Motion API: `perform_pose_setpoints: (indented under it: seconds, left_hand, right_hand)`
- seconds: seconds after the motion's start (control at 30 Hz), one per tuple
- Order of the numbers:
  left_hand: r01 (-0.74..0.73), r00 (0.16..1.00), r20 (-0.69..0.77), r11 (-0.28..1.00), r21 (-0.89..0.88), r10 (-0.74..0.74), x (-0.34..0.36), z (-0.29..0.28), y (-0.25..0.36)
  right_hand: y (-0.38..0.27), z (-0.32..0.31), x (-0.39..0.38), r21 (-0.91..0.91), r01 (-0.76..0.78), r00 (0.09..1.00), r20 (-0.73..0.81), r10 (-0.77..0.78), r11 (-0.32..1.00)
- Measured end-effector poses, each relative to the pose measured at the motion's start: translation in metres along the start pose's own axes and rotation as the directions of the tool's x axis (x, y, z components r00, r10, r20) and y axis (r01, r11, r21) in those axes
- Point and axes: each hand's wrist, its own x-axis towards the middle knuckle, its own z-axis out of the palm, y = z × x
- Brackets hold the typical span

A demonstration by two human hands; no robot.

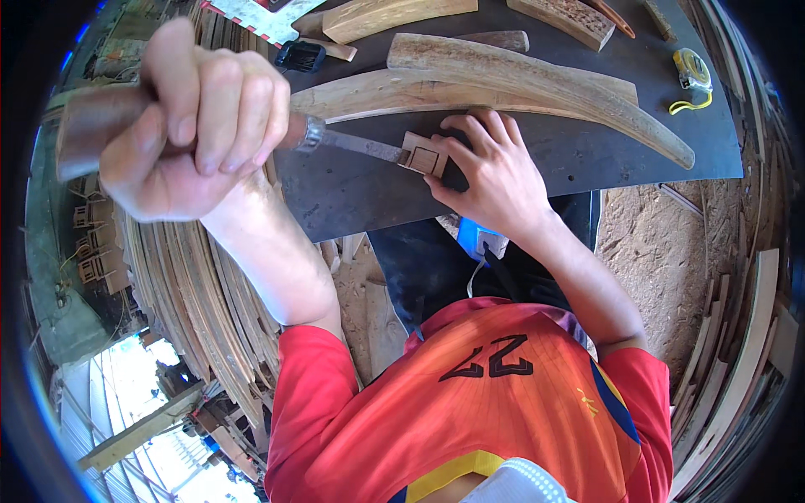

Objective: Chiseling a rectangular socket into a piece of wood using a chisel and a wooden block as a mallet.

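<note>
My left hand (197, 126) grips the wooden handle of a chisel (360, 144), its fingers wrapped round it. The metal blade slants down to the right, its tip at the left side of a small square wooden block (423, 157) with dark marked lines. My right hand (495, 172) has its thumb and index finger on that block against the dark tabletop (344, 201), the other fingers curled above it. Just beyond them lie long curved wooden pieces (537, 74), one overlapping another.
A yellow tape measure (693, 74), a small black object (298, 55), short curved wood pieces (398, 18) and an orange-handled tool (619, 18) lie on the table's back part. Long strips are stacked at left (180, 285) and right (755, 335). A blue-and-white object (478, 241) with a cord is below the edge.
</note>
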Motion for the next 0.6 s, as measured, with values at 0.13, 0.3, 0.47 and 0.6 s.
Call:
perform_pose_setpoints:
  seconds: [0.13, 0.3, 0.47, 0.6]
  left_hand:
    - [0.059, 0.998, -0.028, 0.996, -0.064, -0.061, 0.011, -0.008, -0.005]
    - [0.13, 0.99, -0.033, 0.982, -0.134, -0.136, 0.036, -0.006, -0.014]
    - [0.239, 0.965, -0.121, 0.97, 0.048, -0.232, 0.044, 0.003, -0.008]
    - [0.141, 0.989, -0.034, 0.987, -0.075, -0.144, 0.034, -0.003, -0.014]
  right_hand:
    - [0.0, 0.0, 0.0, 0.001, -0.004, 1.0, 0.001, 0.004, 1.0]
    - [0.0, -0.001, 0.0, -0.003, -0.007, 1.0, 0.007, 0.007, 1.0]
    - [-0.001, 0.0, 0.0, 0.003, -0.004, 1.0, -0.002, 0.004, 1.0]
    - [0.001, 0.001, -0.001, -0.002, 0.002, 1.0, -0.002, -0.002, 1.0]
